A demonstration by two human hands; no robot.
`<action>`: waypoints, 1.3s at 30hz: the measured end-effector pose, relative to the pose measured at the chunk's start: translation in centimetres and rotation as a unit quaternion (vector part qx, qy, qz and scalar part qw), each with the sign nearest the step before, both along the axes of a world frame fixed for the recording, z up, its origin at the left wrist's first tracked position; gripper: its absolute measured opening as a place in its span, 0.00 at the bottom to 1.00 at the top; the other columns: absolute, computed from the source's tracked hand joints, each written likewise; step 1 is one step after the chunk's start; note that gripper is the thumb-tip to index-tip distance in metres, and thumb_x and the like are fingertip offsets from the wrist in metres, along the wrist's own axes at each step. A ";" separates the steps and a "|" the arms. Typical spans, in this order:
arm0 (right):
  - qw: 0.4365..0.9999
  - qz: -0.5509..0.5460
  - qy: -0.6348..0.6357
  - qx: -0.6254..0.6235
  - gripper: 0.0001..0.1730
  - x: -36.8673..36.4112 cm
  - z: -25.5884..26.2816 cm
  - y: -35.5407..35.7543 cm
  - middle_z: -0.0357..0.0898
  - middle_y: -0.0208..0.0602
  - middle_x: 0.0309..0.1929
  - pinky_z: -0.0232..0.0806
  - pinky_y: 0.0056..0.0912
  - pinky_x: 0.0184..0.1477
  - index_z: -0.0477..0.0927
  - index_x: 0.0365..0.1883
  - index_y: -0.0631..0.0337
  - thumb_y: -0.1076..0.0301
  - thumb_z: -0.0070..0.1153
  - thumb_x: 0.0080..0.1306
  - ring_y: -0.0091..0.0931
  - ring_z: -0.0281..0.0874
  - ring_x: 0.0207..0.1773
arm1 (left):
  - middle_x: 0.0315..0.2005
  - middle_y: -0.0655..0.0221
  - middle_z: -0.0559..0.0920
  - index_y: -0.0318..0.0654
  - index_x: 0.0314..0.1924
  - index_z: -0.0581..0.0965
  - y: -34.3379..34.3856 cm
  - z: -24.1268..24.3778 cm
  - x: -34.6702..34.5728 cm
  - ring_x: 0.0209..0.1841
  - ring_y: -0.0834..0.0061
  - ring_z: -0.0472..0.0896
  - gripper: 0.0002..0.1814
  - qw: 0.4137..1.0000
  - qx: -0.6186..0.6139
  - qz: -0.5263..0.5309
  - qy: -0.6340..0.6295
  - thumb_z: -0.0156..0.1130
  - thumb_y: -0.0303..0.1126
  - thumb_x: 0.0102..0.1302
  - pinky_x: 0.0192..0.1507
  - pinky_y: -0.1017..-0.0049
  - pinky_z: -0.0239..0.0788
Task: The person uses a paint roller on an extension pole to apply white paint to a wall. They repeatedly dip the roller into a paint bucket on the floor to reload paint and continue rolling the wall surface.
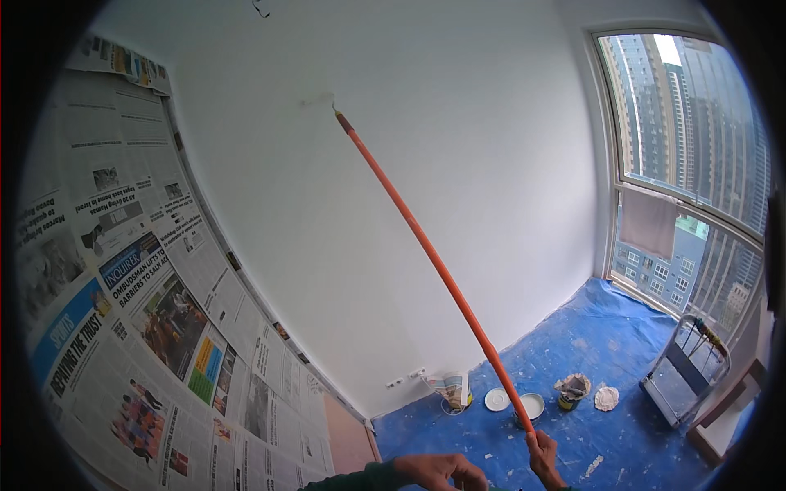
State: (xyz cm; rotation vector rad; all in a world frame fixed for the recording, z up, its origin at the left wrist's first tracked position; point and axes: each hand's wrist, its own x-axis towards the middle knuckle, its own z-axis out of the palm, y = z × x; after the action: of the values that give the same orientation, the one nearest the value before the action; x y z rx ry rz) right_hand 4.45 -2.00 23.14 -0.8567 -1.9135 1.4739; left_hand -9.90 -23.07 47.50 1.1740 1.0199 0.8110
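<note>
My right hand [543, 460] grips the lower part of a long orange extension pole [430, 245]. The pole slants up and left across a white wall [381, 202]. At its far tip is a thin bent roller frame [334, 105], close to the wall; the roller itself blends with the pale paint. A faint greyish patch [314, 99] shows on the wall beside it. My left hand [442, 471], in a dark green sleeve, hovers at the bottom edge, left of the pole and apart from it. Its fingers are loosely bent with nothing seen in them, and the frame cuts off their lower part.
Newspaper sheets [184, 294] cover the left side. On the blue floor sheet [589, 325] stand an open paint can [532, 405], its lid [497, 399], a paper-topped can [573, 393] and a newspaper-covered bucket [454, 393]. A folding step stool [688, 374] stands by the window [688, 123].
</note>
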 end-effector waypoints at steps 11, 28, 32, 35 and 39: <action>0.997 0.025 0.070 0.016 0.26 -8.9 11.0 0.5 0.66 0.39 0.17 0.57 0.36 0.27 0.75 0.27 0.67 0.49 0.53 0.69 0.24 0.63 0.23 | 0.35 0.62 0.83 0.32 0.43 0.78 -3.3 -1.2 1.6 0.39 0.73 0.82 0.09 0.987 0.031 0.155 -0.032 0.63 0.28 0.66 0.47 0.72 0.74; 0.988 0.033 0.129 0.075 0.31 -16.7 27.9 1.9 0.70 0.44 0.18 0.61 0.41 0.28 0.76 0.26 0.68 0.44 0.49 0.70 0.33 0.68 0.22 | 0.32 0.61 0.83 0.33 0.40 0.78 -6.2 -2.3 1.1 0.37 0.67 0.82 0.08 0.970 0.050 0.232 -0.053 0.60 0.32 0.66 0.44 0.68 0.74; 0.988 0.031 0.123 0.086 0.32 -17.4 30.0 2.5 0.72 0.44 0.19 0.63 0.41 0.30 0.78 0.27 0.67 0.42 0.49 0.69 0.36 0.71 0.24 | 0.32 0.61 0.83 0.34 0.39 0.79 -6.7 -2.3 0.7 0.36 0.66 0.82 0.09 0.967 0.053 0.245 -0.050 0.59 0.32 0.67 0.44 0.67 0.74; 0.988 0.033 0.122 0.090 0.32 -18.0 30.9 2.8 0.73 0.45 0.19 0.63 0.41 0.31 0.79 0.28 0.67 0.41 0.48 0.69 0.36 0.72 0.25 | 0.31 0.61 0.83 0.34 0.38 0.79 -7.3 -2.6 0.4 0.35 0.65 0.82 0.09 0.961 0.062 0.264 -0.047 0.59 0.33 0.67 0.43 0.66 0.74; 0.990 0.030 0.111 0.084 0.33 -17.6 31.5 2.3 0.74 0.45 0.20 0.64 0.41 0.32 0.80 0.30 0.67 0.40 0.47 0.69 0.37 0.73 0.25 | 0.31 0.61 0.83 0.34 0.37 0.79 -8.1 -3.1 -0.9 0.35 0.63 0.82 0.09 0.942 0.092 0.323 -0.025 0.58 0.34 0.67 0.43 0.65 0.74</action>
State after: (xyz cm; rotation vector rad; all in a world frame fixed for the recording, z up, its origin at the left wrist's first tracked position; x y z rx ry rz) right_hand -13.14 0.30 54.60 -0.5397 -1.8785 1.3574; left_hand -10.75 -31.19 44.44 0.9650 1.3307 1.4711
